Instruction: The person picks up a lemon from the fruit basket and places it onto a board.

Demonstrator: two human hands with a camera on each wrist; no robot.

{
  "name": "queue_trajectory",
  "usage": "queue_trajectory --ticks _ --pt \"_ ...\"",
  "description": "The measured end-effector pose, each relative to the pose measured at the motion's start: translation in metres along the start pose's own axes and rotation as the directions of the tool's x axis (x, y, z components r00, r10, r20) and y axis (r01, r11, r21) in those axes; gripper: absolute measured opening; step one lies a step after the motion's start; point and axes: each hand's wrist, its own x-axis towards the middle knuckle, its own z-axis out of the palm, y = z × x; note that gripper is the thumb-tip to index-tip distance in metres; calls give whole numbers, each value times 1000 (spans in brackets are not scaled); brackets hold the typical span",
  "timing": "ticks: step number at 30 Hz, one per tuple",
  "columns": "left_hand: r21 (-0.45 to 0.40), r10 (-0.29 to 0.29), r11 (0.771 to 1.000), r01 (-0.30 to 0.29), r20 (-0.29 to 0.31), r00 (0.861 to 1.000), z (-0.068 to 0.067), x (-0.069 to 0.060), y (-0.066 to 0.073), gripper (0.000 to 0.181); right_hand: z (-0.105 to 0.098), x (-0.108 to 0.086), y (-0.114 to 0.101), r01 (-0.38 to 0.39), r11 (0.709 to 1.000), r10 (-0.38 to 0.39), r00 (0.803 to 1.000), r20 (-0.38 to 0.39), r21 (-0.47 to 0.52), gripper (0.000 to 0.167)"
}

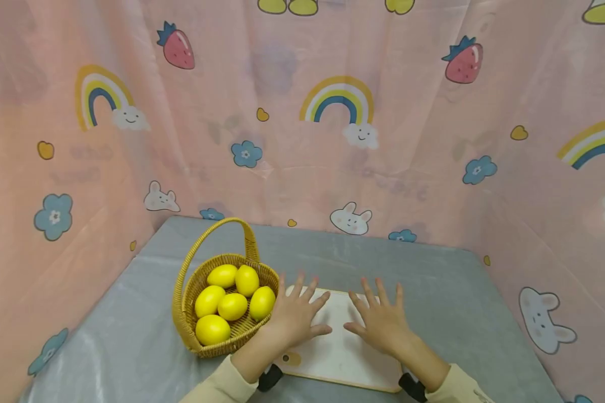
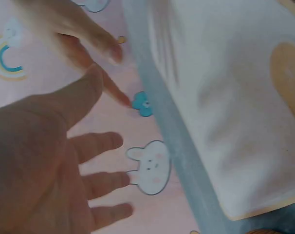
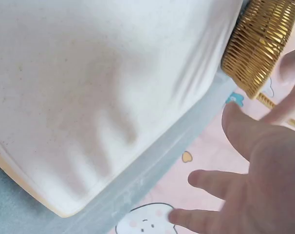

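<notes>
Pink cloth (image 1: 418, 193) printed with rainbows, strawberries and bunnies walls in the grey-covered table (image 1: 464, 319) before us. Nearest to us are our cream sleeves (image 1: 219, 386), with a black band (image 1: 270, 378) at each wrist. Past them, our left hand (image 1: 294, 318) and right hand (image 1: 384, 323) hover over the board, well apart from each other, palms down and fingers spread; neither holds anything, and both cast soft shadows below. Our white board (image 1: 340, 358) lies flat on the table beneath them, its edge tan, with a tan patch (image 1: 291, 359) and dark hole at the near left corner. Just left of it stands our wicker basket (image 1: 230, 349), handle raised, with six lemons (image 1: 232, 306) inside; we cannot tell whether the left hand touches its rim. Farther back, the cloth's blue flowers (image 1: 246, 154) and small hearts face us.
</notes>
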Motion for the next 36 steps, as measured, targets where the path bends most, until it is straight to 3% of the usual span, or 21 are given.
queue_trajectory --ticks 3,6,9,11,12,14,15,18,21,22,23,24,25,26,27,28,29,30,34,35,36 --pt "-109 58 992 -68 -92 994 -7 -11 -6 59 0 4 0 7 999 -9 999 -48 -39 62" --pt "-180 62 978 -106 -236 970 -14 -25 -15 39 -1 8 -1 18 999 -22 994 -108 -33 40" --pt "-239 13 963 -123 -414 910 -18 -44 -27 25 -2 10 -3 30 999 -32 988 -149 -11 28" --pt "-272 -47 955 -119 -531 846 -18 -56 -37 23 -3 11 -5 37 999 -37 985 -171 1 34" --pt "-286 -77 951 -120 -593 801 -18 -63 -44 23 -3 12 -6 41 999 -40 983 -181 0 36" --pt "-306 -146 945 -114 -709 690 -18 -76 -57 22 -4 13 -8 49 999 -50 979 -197 -11 39" --pt "-305 -175 946 -110 -765 619 -18 -82 -64 20 -4 14 -9 52 999 -54 977 -204 -15 40" --pt "-284 -227 953 -107 -901 370 -17 -97 -84 20 -4 16 -11 60 998 -64 973 -220 -23 39" --pt "-235 -228 966 -107 -970 80 -16 -104 -99 28 -4 18 -13 64 997 -70 972 -224 -37 38" --pt "-224 -226 969 -102 -974 -8 -16 -105 -103 29 -4 18 -14 67 997 -75 972 -225 -44 38" --pt "-218 -227 970 -104 -970 -85 -15 -105 -105 29 -3 19 -15 70 996 -79 972 -220 -50 37" --pt "-216 -230 971 -106 -962 -146 -14 -105 -107 31 -3 19 -15 72 996 -83 974 -213 -56 37" --pt "-224 -243 968 -113 -951 -192 -12 -105 -108 33 -2 20 -16 74 995 -85 975 -205 -62 36" --pt "-247 -267 962 -120 -942 -203 -9 -107 -109 37 -1 21 -17 76 995 -88 976 -198 -68 35" --pt "-277 -298 952 -133 -936 -186 -5 -108 -110 42 0 22 -18 77 995 -89 978 -190 -70 34" --pt "-320 -339 936 -145 -930 -142 3 -110 -112 49 1 23 -19 78 995 -90 979 -184 -69 33" --pt "-375 -389 914 -158 -918 -72 10 -113 -114 55 3 24 -19 78 995 -89 980 -177 -66 32" --pt "-438 -442 884 -164 -897 14 18 -117 -116 59 4 24 -20 78 995 -88 980 -176 -64 32" --pt "-679 -598 731 -65 -684 419 47 -130 -128 73 3 26 -21 83 995 -91 980 -177 -54 33" --pt "-712 -602 701 -35 -617 506 50 -133 -130 73 2 26 -21 84 995 -93 980 -176 -56 33" --pt "-733 -594 680 -9 -558 580 53 -136 -132 72 1 26 -21 84 995 -93 980 -175 -57 34"
